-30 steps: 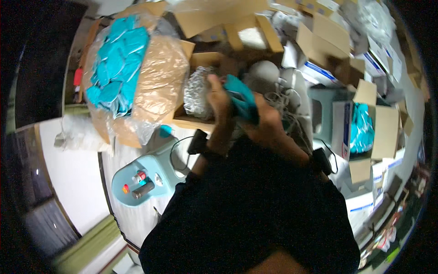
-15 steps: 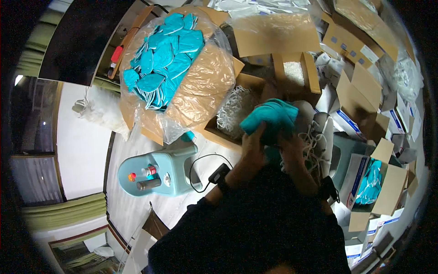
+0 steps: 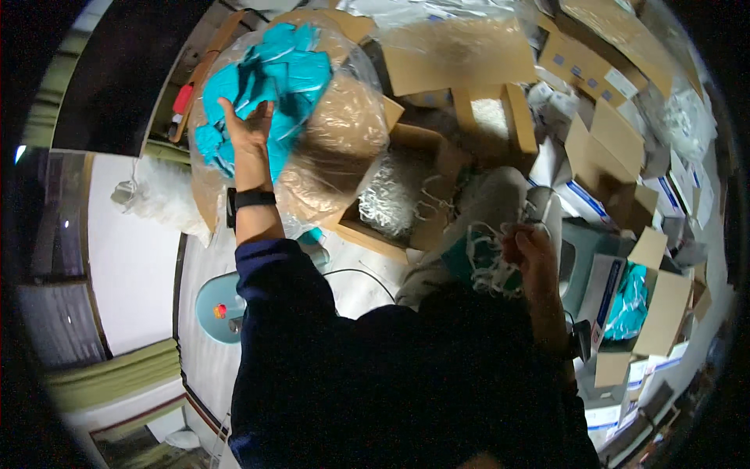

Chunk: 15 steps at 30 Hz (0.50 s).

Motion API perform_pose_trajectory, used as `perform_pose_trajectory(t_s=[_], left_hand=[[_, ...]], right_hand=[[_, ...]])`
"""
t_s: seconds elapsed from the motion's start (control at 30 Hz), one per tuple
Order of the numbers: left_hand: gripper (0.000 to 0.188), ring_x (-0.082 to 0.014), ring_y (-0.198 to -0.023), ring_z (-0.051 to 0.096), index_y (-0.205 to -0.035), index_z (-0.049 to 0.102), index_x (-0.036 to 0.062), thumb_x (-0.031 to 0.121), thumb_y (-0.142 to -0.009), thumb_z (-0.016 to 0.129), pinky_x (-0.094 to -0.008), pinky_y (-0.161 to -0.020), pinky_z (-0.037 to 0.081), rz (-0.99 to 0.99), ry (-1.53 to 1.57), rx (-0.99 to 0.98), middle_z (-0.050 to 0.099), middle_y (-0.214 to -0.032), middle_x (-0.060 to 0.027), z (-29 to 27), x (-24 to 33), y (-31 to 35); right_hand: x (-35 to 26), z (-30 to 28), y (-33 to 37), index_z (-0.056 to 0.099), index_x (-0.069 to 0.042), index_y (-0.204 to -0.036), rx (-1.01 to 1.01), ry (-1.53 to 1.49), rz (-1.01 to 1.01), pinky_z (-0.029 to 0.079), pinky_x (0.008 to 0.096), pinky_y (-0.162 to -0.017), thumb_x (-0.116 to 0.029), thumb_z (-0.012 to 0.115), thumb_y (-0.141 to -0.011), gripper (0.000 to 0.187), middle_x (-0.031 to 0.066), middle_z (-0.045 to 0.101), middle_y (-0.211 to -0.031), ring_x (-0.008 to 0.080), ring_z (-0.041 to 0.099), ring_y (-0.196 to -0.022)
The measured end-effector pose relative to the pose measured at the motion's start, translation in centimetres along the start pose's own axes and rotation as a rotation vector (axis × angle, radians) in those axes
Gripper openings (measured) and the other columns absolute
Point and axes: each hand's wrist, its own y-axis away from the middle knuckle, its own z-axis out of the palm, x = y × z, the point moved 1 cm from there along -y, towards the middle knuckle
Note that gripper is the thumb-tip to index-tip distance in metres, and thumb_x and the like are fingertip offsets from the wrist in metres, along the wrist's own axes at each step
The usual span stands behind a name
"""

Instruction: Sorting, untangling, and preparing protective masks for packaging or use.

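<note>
Two bare hands are well apart: the left hand (image 3: pixel 250 134), fingers spread and unclenched, is at the teal fabric pieces (image 3: pixel 291 72) heaped in the clear plastic bag (image 3: pixel 337 148), while the right hand (image 3: pixel 534 256) curls by the white cords (image 3: pixel 479 254) over the lap, its grip impossible to tell. Those looped cords could snag and tangle if tugged carelessly, and a sideways sweep through the loose heap could spill pieces over the bag's edge.
</note>
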Motion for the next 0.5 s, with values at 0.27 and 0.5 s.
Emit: perform_pose_trajectory(t_s=[0.27, 0.5], left_hand=[[0.013, -0.0129, -0.072, 0.062, -0.092, 0.067, 0.0048, 0.013, -0.083, 0.068, -0.0253, -0.062, 0.049, -0.167, -0.918, -0.585, 0.067, -0.085, -0.0065, -2.6, -28.2, 19.1], [0.023, -0.0184, -0.077, 0.063, -0.093, 0.066, 0.0009, 0.019, -0.080, 0.071, -0.0327, -0.071, 0.050, 0.130, -1.465, -0.718, 0.067, -0.086, -0.0107, -4.9, -32.0, 26.8]], right_hand=[[0.3, -8.3, 1.1, 0.062, -0.001, -0.100, 0.302, -0.101, -0.092, 0.048, 0.0267, -0.066, -0.014, 0.060, -0.089, 0.017, 0.0063, 0.064, -0.084, 0.0129, 0.058, -0.070], [2.4, -9.3, 2.5, 0.062, -0.001, -0.098, 0.285, 0.014, -0.116, 0.047, 0.0233, -0.061, -0.007, 0.061, -0.088, 0.012, 0.0060, 0.065, -0.084, 0.0108, 0.058, -0.069]])
